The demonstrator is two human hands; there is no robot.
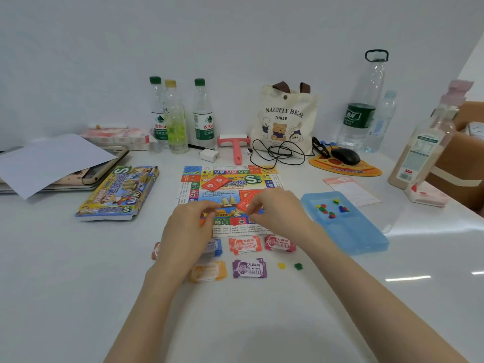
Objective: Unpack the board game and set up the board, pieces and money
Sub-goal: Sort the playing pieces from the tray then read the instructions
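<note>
Left of centre, the game box (117,192) lies closed on the white table (78,271). The board (230,176) is spread flat in the middle of the frame. Five money stacks (249,268) sit in two rows just below its lower edge.

The step in hand looks like seating small things on the board's middle. The sheet seems thin, so it probably calls for a light touch that does not drag it over the notes. An upper red card stack (216,183) already rests on the board. A lower red card stack (246,201) probably wants squaring to its printed frame. To the right, a yellow piece (281,265) and a green piece (298,266) lie loose on the table. More coloured pieces (330,208) wait in the blue tray (348,237). They are tiny and are best pinched from above, one at a time.

The left hand (188,226) hangs over the board's lower left, hiding part of one money stack. Its fingers are curled, thumb and forefinger tips together, and whether they pinch anything cannot be told. The right hand (277,210) is knuckles-up over the lower right, fingers narrowly curled at the lower red card stack's edge. Whether it grips or only touches is unclear.
</note>
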